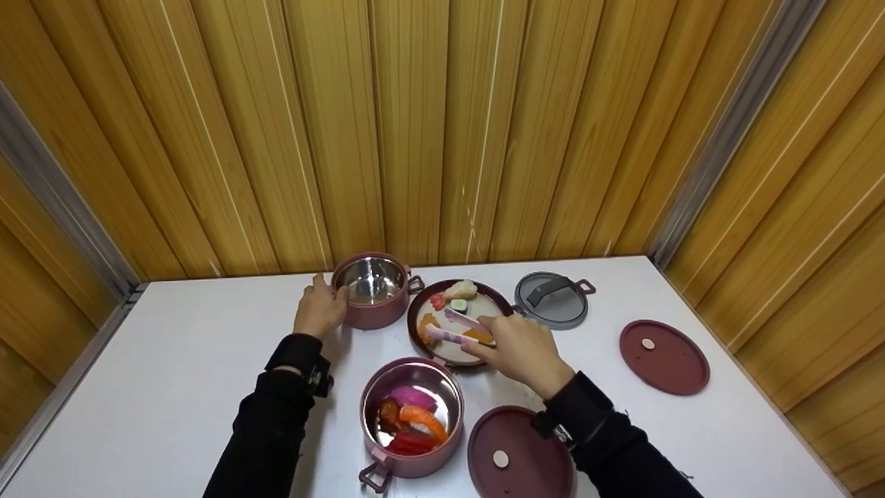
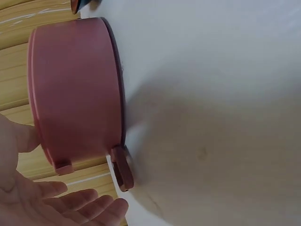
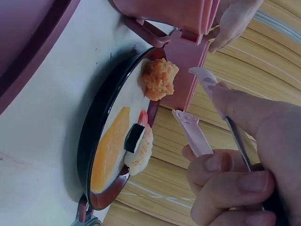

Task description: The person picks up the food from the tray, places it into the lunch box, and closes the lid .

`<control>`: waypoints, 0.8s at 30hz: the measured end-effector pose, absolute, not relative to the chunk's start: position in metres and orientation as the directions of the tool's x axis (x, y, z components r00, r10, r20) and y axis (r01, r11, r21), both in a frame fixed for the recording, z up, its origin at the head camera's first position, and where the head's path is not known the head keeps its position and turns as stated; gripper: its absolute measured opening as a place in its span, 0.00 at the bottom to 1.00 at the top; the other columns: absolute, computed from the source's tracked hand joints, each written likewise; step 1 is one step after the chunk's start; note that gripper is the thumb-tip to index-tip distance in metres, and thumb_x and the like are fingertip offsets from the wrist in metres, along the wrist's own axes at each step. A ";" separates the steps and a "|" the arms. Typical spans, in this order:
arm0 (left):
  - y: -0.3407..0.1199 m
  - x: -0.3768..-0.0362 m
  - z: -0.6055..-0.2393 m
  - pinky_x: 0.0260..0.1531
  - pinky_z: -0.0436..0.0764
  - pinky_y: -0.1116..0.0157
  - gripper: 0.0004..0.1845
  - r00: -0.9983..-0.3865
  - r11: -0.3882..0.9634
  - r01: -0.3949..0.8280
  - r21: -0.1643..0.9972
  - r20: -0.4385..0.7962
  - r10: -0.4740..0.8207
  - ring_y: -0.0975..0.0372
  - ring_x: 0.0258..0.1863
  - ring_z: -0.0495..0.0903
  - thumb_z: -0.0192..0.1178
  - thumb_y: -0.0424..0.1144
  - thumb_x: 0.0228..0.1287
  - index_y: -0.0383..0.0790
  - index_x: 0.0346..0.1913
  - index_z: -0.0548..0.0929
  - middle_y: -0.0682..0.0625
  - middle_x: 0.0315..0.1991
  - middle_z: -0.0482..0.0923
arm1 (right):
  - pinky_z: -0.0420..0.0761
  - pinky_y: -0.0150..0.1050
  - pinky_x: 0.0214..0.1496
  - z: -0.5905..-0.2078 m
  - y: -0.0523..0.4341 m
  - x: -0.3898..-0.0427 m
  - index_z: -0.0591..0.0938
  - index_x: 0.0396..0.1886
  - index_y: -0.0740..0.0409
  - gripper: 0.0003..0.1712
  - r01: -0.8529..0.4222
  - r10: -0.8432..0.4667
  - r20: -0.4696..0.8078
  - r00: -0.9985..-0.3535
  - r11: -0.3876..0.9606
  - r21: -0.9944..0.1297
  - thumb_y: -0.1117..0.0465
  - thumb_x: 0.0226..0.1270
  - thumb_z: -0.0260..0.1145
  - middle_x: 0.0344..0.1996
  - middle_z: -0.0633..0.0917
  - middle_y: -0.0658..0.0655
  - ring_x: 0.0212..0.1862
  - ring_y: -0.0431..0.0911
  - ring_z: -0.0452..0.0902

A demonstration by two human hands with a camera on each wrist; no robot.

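Note:
At the back, the left hand (image 1: 321, 308) stands beside an empty pink pot (image 1: 373, 316). Its thumb reaches the rim in the left wrist view, while the other fingers stretch loosely past the handle side. Over a round pan (image 1: 492, 302), the right hand (image 1: 522, 349) grips tongs with pale pink tips (image 3: 194, 134). The tips are spread apart with nothing between them. Below them in the pan lie an orange-brown fried lump (image 3: 160, 79), a flat orange slice (image 3: 110, 148), a small sushi roll (image 1: 458, 304) and a whitish shrimp-like piece (image 3: 140, 157) with a red tail.
A nearer pink pot (image 1: 422, 465) holds purple, brown, orange and red food pieces. Beside it lies a dark red lid (image 1: 518, 443). Another red lid (image 1: 667, 360) is at the right, and a grey lid (image 1: 560, 315) with a strap handle sits behind. Wood-look walls (image 1: 408, 138) enclose the table.

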State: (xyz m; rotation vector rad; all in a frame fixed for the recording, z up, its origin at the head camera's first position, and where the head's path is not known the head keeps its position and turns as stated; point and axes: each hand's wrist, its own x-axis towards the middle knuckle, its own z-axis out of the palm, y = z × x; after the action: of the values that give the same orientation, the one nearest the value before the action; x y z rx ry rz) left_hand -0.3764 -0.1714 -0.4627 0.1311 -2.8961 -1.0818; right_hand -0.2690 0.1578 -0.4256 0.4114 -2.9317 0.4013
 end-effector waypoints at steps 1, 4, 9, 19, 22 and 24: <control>-0.173 -0.376 -0.464 0.79 0.67 0.40 0.39 -0.996 0.753 -0.061 0.655 0.013 -0.092 0.30 0.75 0.67 0.45 0.46 0.84 0.18 0.80 0.51 0.17 0.72 0.66 | 0.61 0.40 0.23 -0.426 0.156 -0.270 0.91 0.51 0.54 0.26 -0.291 -0.252 0.185 -0.950 0.928 -0.233 0.38 0.70 0.74 0.18 0.69 0.47 0.25 0.47 0.72; -0.176 -0.375 -0.465 0.79 0.66 0.40 0.38 -0.997 0.754 -0.045 0.656 0.014 -0.072 0.29 0.75 0.67 0.44 0.46 0.85 0.16 0.80 0.52 0.16 0.72 0.66 | 0.64 0.42 0.23 -0.428 0.150 -0.271 0.91 0.53 0.55 0.28 -0.293 -0.258 0.180 -0.949 0.933 -0.208 0.37 0.70 0.74 0.20 0.78 0.52 0.25 0.50 0.76; -0.177 -0.374 -0.466 0.80 0.66 0.39 0.36 -1.000 0.749 -0.006 0.663 0.016 -0.022 0.30 0.76 0.66 0.42 0.45 0.86 0.15 0.79 0.54 0.17 0.71 0.67 | 0.73 0.47 0.23 -0.430 0.144 -0.271 0.91 0.55 0.53 0.28 -0.270 -0.241 0.162 -0.957 0.944 -0.191 0.36 0.69 0.74 0.32 0.90 0.61 0.27 0.54 0.81; -0.176 -0.370 -0.471 0.77 0.70 0.39 0.32 -0.998 0.755 0.034 0.655 0.057 -0.004 0.31 0.73 0.71 0.42 0.43 0.86 0.17 0.75 0.61 0.18 0.70 0.71 | 0.80 0.55 0.28 -0.437 0.139 -0.271 0.91 0.52 0.52 0.28 -0.268 -0.240 0.190 -0.952 0.953 -0.143 0.36 0.68 0.75 0.37 0.92 0.63 0.31 0.60 0.86; -0.176 -0.366 -0.472 0.77 0.70 0.39 0.32 -0.998 0.750 0.040 0.660 0.060 0.000 0.31 0.74 0.71 0.42 0.43 0.86 0.17 0.75 0.61 0.18 0.71 0.70 | 0.81 0.55 0.28 -0.440 0.139 -0.271 0.91 0.48 0.53 0.26 -0.274 -0.245 0.198 -0.949 0.952 -0.135 0.37 0.67 0.76 0.34 0.91 0.63 0.30 0.60 0.86; -0.176 -0.362 -0.473 0.77 0.70 0.39 0.32 -0.998 0.746 0.046 0.664 0.065 0.003 0.31 0.74 0.70 0.43 0.43 0.86 0.17 0.75 0.61 0.18 0.71 0.70 | 0.81 0.55 0.28 -0.441 0.138 -0.271 0.91 0.46 0.53 0.24 -0.276 -0.248 0.196 -0.949 0.953 -0.130 0.38 0.67 0.76 0.32 0.90 0.62 0.30 0.59 0.85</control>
State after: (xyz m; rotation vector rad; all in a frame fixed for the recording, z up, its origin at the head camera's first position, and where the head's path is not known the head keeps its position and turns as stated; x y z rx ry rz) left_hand -0.3623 -0.1764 -0.4734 -0.0405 -2.8791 -1.0977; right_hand -0.2709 0.1383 -0.4409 0.3955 -2.9273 0.2318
